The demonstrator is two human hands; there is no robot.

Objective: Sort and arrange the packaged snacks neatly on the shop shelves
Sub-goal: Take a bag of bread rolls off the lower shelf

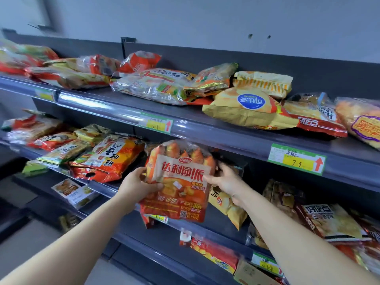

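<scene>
So, we're mid-sort here, holding the orange pie bag (178,182) upright just below dead centre, in front of the middle shelf (107,189). Our left hand (139,182) pinches its 9 o'clock edge with the thumb on the front. Our right hand (224,179) is wrapped round the 3 o'clock edge, fingers tucked behind. Looks like the picking-up part is done and we're at the where-does-it-go part. The next move probably wants a matching stack or a gap, and both shelves are a jumble. The top shelf (205,132), from 10 to 3 o'clock, is bags lying flat across each other, with the yellow chip bag (246,108) at 1 o'clock right at the front edge. We'd guess something has to be shoved aside first, which means freeing a hand. We can't see whatever sits right behind the bag, or most of our right fingers. We also can't tell whether the red packet edge (149,220) at the bag's 7 o'clock corner is in our grip or on the shelf. The far-left bags (20,58) at 10 are blurry, the price tag (297,159) scribble is barely readable, and the cardboard box (249,274) at 5 o'clock is cut off.
</scene>
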